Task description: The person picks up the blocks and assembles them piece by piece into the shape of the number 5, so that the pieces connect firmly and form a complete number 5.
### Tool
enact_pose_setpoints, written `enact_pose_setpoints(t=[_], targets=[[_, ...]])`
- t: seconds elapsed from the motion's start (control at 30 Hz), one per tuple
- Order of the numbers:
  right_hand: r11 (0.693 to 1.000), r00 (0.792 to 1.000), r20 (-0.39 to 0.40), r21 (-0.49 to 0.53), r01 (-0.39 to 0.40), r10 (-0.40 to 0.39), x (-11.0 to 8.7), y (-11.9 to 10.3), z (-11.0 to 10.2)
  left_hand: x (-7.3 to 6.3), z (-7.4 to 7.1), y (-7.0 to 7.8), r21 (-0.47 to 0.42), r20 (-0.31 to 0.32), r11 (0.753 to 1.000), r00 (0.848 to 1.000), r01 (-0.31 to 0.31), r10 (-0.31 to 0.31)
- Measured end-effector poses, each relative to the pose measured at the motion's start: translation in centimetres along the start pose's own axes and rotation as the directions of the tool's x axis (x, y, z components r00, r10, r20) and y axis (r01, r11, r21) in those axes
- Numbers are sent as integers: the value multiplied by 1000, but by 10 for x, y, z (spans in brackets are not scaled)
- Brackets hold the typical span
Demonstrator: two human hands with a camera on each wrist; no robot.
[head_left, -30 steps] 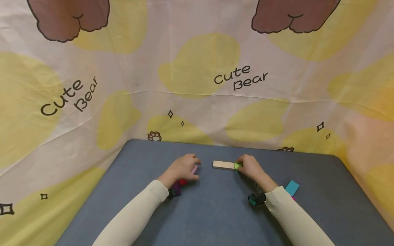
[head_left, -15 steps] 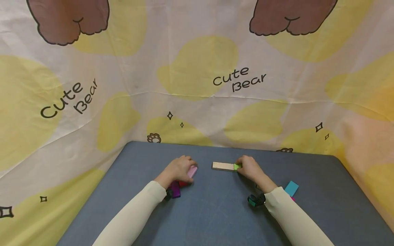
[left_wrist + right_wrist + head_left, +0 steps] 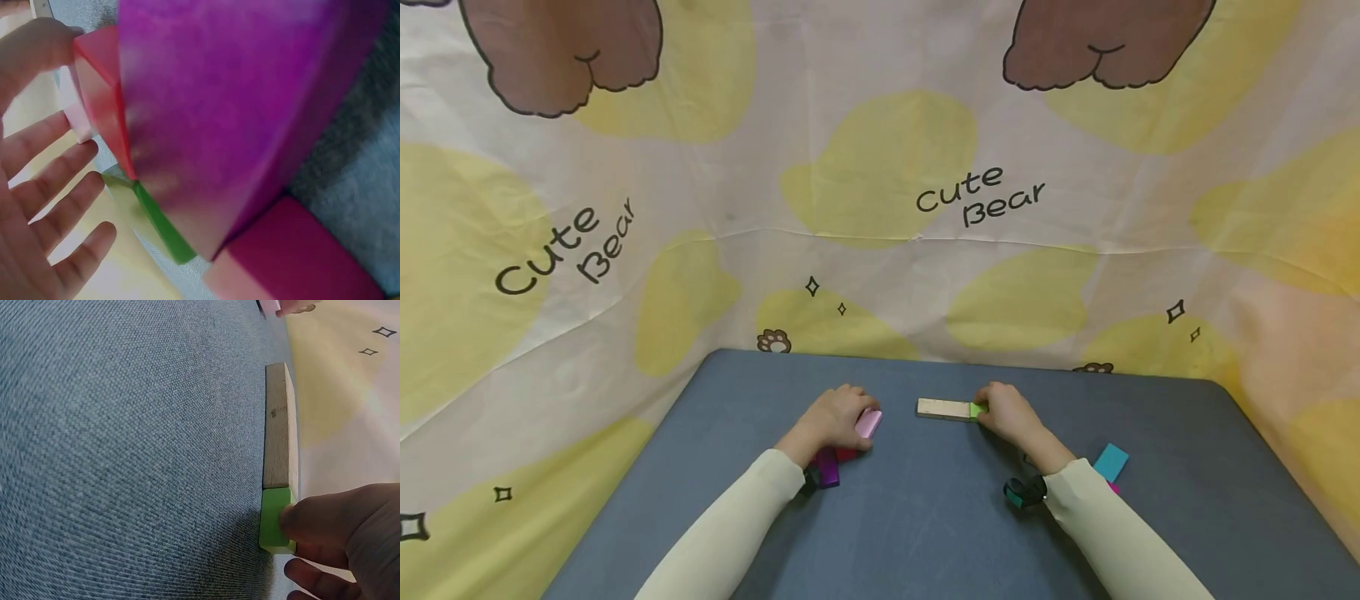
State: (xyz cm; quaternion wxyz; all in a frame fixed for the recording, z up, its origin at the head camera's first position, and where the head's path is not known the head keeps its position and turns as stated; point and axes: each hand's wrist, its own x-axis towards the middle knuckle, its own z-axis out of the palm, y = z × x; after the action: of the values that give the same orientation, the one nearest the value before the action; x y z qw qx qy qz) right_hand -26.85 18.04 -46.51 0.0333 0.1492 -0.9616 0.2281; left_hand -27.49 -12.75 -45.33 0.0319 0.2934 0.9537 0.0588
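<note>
My left hand (image 3: 829,421) pinches a pink block (image 3: 868,423) between thumb and fingers on the table's left half. Just under that hand lie a red block (image 3: 846,454) and a purple block (image 3: 828,468). The left wrist view also shows a green block (image 3: 162,225) and a dark magenta block (image 3: 294,256) beside the purple one. My right hand (image 3: 1013,414) grips a light green block (image 3: 274,515), thumb on its near side. That block's end touches a plain wooden block (image 3: 943,409), forming a straight row with it.
Near my right forearm lies a light blue block (image 3: 1110,461), with a bright pink piece (image 3: 1114,488) partly hidden by the sleeve. The grey-blue table (image 3: 910,533) ends at a patterned cloth (image 3: 880,317) hanging behind it.
My left hand has shifted slightly left and its spread fingers have come in around the pink block, which shows more fully. My right hand and the row stay in place.
</note>
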Motion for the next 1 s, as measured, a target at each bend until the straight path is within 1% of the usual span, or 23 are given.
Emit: enact_pose_setpoints(t=[0.2,0.3,0.37,0.5,0.6,0.73,0.87,1.0], targets=[[1000,1000,-5,-13,9,-9,0,-2,-1,2,3,5,-15,-76,1000,997,-1,-1],[1000,1000,-7,-20,14,-14,0,-1,-1,6,3,10,-37,-104,999,994,15,-19],[1000,1000,-3,-20,18,-19,0,-1,-1,9,3,14,-52,-108,998,993,36,-41],[999,1000,-3,-14,28,-29,0,0,-2,16,4,21,-117,-104,989,989,89,-101],[999,999,-3,-9,34,-34,1,2,-2,23,4,27,-171,-82,976,985,133,-149],[999,999,-4,4,40,-40,1,1,-2,30,3,36,-197,-55,963,979,184,-198],[999,999,-6,12,40,-40,2,2,-1,35,3,44,-216,-45,953,973,212,-226],[999,999,-1,3,35,-35,2,2,-1,41,5,47,-247,-37,942,970,225,-242]])
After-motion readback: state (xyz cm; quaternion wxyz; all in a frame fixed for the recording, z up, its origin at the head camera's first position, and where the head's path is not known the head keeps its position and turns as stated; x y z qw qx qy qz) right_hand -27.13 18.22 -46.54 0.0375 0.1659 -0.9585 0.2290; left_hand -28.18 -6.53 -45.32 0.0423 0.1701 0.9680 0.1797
